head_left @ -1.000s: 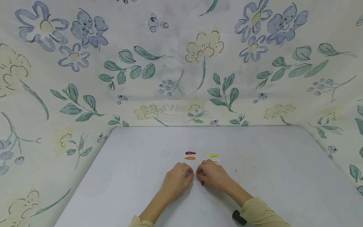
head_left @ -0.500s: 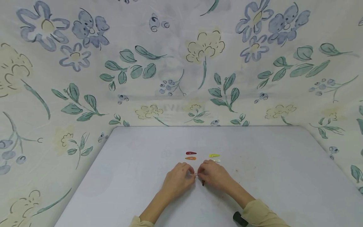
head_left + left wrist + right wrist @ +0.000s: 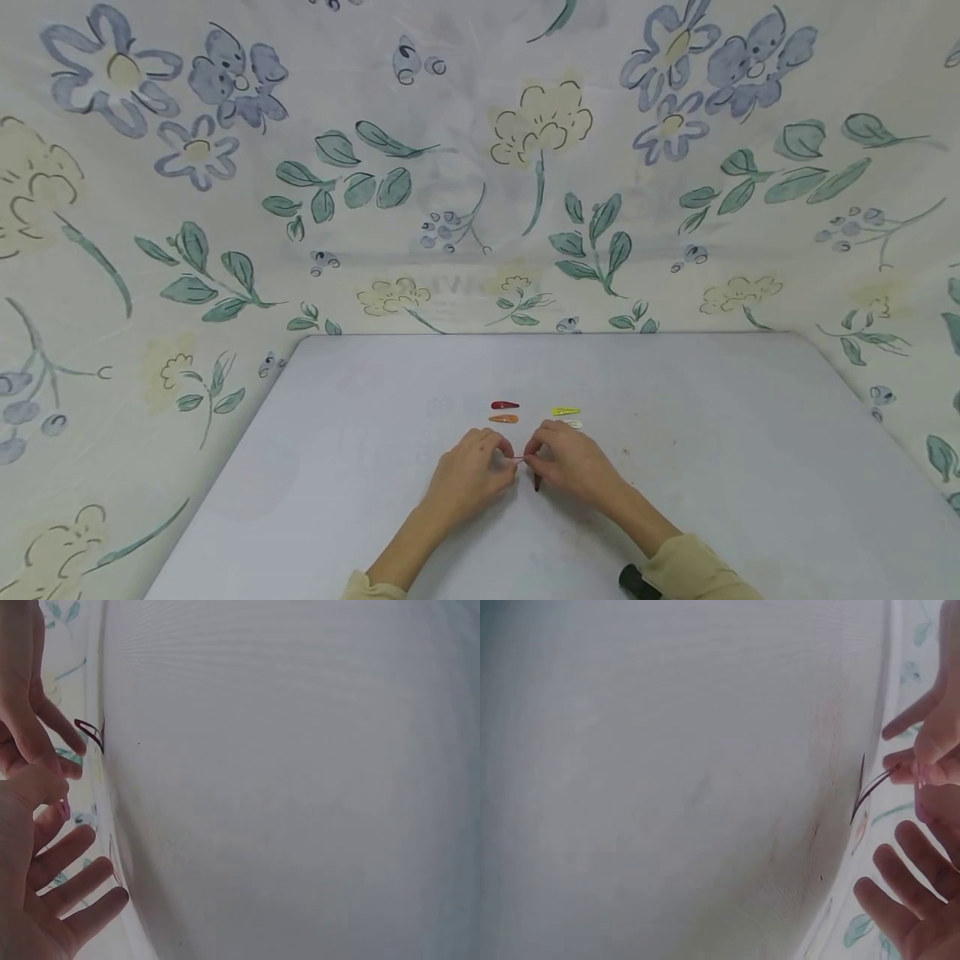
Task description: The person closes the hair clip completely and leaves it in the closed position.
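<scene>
Between my two hands a thin pink hair clip (image 3: 921,804) is stretched across the small gap at the fingertips. My left hand (image 3: 468,471) pinches one end with thumb and index finger; its other fingers (image 3: 64,862) are spread. My right hand (image 3: 570,458) pinches the other end between thumb and forefinger. A dark red-brown snap hair clip (image 3: 537,482), its arms bent apart, shows just below the right thumb. The fingertips cover most of the pink clip.
Beyond my hands, a red clip (image 3: 505,405) and an orange clip (image 3: 504,418) lie at left, a yellow clip (image 3: 566,411) and a partly hidden white clip (image 3: 575,425) at right. A black cylinder (image 3: 637,581) lies by the right sleeve on the white table (image 3: 360,392).
My fingertips have shifted slightly on the pink clip, and the right hand has edged a little to the right, covering more of the white clip. The loose clips have stayed put.
</scene>
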Demonstrator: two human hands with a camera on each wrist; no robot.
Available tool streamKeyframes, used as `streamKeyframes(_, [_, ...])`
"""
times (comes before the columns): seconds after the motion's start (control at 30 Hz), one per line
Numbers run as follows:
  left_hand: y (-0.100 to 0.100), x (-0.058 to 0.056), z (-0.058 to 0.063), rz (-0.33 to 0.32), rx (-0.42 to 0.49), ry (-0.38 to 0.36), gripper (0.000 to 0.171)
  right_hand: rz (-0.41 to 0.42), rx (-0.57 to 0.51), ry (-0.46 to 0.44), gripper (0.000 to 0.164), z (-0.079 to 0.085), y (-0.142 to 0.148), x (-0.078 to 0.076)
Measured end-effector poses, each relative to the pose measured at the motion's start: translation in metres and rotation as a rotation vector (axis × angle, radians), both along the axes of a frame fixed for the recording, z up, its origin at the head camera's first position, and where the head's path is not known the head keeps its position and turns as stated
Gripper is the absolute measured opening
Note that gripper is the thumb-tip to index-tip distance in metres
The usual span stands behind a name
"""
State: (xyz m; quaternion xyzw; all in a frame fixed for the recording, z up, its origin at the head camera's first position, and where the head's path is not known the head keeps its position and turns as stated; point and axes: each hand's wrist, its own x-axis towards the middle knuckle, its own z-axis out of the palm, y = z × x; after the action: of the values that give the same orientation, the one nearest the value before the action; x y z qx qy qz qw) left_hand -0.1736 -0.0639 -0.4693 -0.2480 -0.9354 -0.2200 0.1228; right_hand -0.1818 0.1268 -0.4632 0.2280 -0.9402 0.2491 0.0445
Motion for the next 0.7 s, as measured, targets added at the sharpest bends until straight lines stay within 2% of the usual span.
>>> streamKeyframes(0.13, [0.001, 0.000, 0.001, -0.008, 0.008, 0.006, 0.013, -0.016, -0.024, 0.018, 0.005, 0.001, 0.003, 0.003])
streamKeyframes(0.47, [0.006, -0.003, 0.003, -0.029, 0.061, 0.125, 0.016, -0.060, -0.120, 0.067, 0.008, 0.003, 0.013, 0.008])
streamKeyframes(0.7, [0.012, -0.005, 0.006, -0.049, 0.130, 0.199, 0.014, -0.142, -0.207, 0.087, 0.011, 0.003, 0.017, 0.013])
